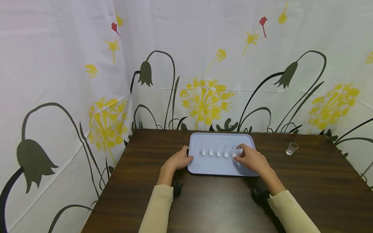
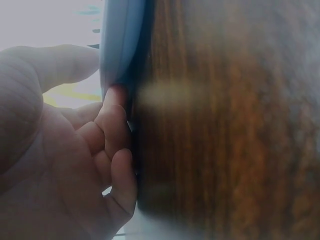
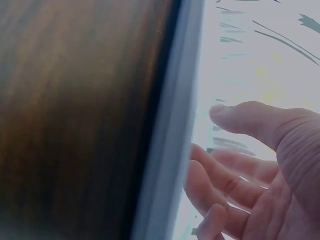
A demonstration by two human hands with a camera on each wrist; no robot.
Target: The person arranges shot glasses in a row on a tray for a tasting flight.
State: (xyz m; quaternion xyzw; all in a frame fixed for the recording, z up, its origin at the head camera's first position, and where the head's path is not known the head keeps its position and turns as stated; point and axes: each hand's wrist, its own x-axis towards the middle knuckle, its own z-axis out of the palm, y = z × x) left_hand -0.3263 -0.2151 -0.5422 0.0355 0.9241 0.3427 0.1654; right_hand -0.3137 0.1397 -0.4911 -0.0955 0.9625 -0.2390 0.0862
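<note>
A light-blue tray lies on the table, with several small clear glasses lined up across its middle. At the tray's left edge, my left hand holds the rim, thumb over the top and fingertips at the underside in the left wrist view. My right hand reaches over the tray's right side and pinches the rightmost glass between thumb and fingers. That glass stands upright at the end of the row, partly hidden by the fingers. In the right wrist view, bright glare washes out the glasses.
Another small clear glass stands on the dark wooden table, to the right of the tray. Behind and left of the table hangs a white curtain with a flower print.
</note>
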